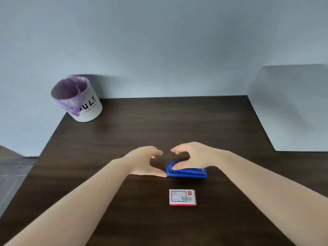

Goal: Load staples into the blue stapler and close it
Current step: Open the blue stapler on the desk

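The blue stapler [188, 173] lies closed and flat on the dark wooden table [124, 132], near the middle. My right hand [193, 157] hovers over it with fingers spread, its thumb resting on the stapler's left end. My left hand [143, 161] is just left of the stapler, fingers apart and curved, its thumb tip touching the stapler's left edge. Neither hand holds anything. A small red and white staple box [182, 197] lies closed on the table just in front of the stapler.
A white cylindrical bin [79, 100] with a purple liner stands at the table's back left corner. A pale wall runs behind the table, and a grey box-like surface [292, 107] borders the right side. Floor shows beyond the left edge.
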Motion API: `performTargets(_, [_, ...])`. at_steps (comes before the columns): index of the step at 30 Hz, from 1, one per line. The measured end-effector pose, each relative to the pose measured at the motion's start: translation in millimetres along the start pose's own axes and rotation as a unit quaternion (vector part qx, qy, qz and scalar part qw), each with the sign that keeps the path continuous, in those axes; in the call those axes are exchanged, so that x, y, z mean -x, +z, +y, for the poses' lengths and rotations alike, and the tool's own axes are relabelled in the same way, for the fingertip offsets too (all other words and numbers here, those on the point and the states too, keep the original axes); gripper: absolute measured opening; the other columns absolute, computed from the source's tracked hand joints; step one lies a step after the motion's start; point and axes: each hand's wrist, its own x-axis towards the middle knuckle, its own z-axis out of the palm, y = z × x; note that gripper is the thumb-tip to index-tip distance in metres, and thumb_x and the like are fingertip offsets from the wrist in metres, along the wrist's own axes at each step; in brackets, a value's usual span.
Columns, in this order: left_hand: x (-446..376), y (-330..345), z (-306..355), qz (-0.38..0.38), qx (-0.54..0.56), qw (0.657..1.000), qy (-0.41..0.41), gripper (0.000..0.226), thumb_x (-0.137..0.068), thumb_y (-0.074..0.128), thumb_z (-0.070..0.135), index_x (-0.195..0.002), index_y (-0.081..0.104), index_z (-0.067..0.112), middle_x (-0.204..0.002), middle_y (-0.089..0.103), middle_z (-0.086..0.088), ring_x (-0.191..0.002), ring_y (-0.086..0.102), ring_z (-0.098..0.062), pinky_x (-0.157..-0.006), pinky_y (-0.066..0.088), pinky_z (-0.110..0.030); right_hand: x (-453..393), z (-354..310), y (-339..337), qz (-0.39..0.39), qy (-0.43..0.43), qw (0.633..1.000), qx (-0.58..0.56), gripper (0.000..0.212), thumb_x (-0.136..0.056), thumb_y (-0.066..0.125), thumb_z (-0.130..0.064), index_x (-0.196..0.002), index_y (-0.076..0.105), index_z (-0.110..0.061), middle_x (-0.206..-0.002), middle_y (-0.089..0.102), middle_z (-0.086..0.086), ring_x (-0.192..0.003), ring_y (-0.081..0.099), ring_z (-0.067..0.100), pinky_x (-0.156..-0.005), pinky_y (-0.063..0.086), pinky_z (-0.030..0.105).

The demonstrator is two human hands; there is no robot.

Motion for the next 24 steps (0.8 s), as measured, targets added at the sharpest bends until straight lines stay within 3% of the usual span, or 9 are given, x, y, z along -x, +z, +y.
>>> performTargets(4, [-22, 22, 2, 0.000, -0.016, 1.000, 0.018, 0.074, -0.065, 0.072, 0.056, -0.129, 0.051, 0.027, -0.127, 0.053, 0.008, -0.110, 0.054, -0.012, -0.095, 0.049, -0.031, -7, 14, 8, 0.013, -0.015, 1.000, 0.020, 0.058, -0.080, 0.066, -0.044, -0.131, 0.048, -0.023, -0.126, 0.059, 0.002, -0.106, 0.055, 0.013, -0.089, 0.046, 0.025])
performTargets(10, [-45, 47, 2, 0.089, 0.035, 0.992, 0.083, 0.035, -0.067, 0.078, 0.039, -0.097, 0.074, 0.021, -0.110, 0.059, 0.008, -0.099, 0.055, -0.010, -0.080, 0.041, -0.016, -6, 17, 21, 0.076, -0.126, 0.987, 0.060, 0.032, -0.083, 0.065, -0.030, -0.113, 0.062, -0.020, -0.104, 0.065, -0.003, -0.089, 0.057, 0.009, -0.073, 0.043, 0.012])
performTargets(15, [-45, 53, -2, 0.115, 0.061, 0.987, 0.092, 0.027, -0.066, 0.080, 0.038, -0.089, 0.075, 0.023, -0.109, 0.062, 0.012, -0.098, 0.058, -0.007, -0.085, 0.046, -0.020, -16, 13, 36, 0.127, -0.147, 0.972, 0.130, 0.023, -0.080, 0.067, -0.032, -0.098, 0.061, -0.020, -0.090, 0.061, -0.005, -0.081, 0.056, 0.013, -0.071, 0.046, 0.024])
performTargets(18, [-36, 61, 3, 0.143, 0.047, 0.983, 0.106, 0.012, -0.070, 0.077, 0.034, -0.080, 0.071, 0.029, -0.098, 0.059, 0.015, -0.086, 0.059, -0.005, -0.079, 0.046, -0.016, -7, 13, 43, 0.180, -0.157, 0.960, 0.144, 0.022, -0.082, 0.065, -0.034, -0.098, 0.060, -0.019, -0.090, 0.062, -0.003, -0.080, 0.056, 0.015, -0.070, 0.045, 0.027])
performTargets(21, [-32, 67, 6, 0.175, -0.007, 0.980, 0.092, 0.027, -0.075, 0.073, 0.036, -0.096, 0.071, 0.019, -0.108, 0.057, 0.009, -0.089, 0.061, -0.012, -0.087, 0.050, -0.028, 10, 14, 41, 0.249, -0.163, 0.949, 0.103, 0.020, -0.084, 0.064, -0.031, -0.098, 0.060, -0.018, -0.082, 0.057, -0.008, -0.073, 0.052, 0.010, -0.062, 0.038, 0.021])
performTargets(24, [-24, 80, 10, 0.221, -0.049, 0.970, 0.090, 0.029, -0.078, 0.069, 0.035, -0.098, 0.071, 0.014, -0.111, 0.057, 0.004, -0.093, 0.058, -0.015, -0.092, 0.048, -0.033, 27, 13, 42, 0.298, -0.147, 0.938, 0.094, 0.028, -0.082, 0.066, -0.035, -0.102, 0.060, -0.015, -0.084, 0.058, -0.005, -0.074, 0.052, 0.013, -0.063, 0.039, 0.022])
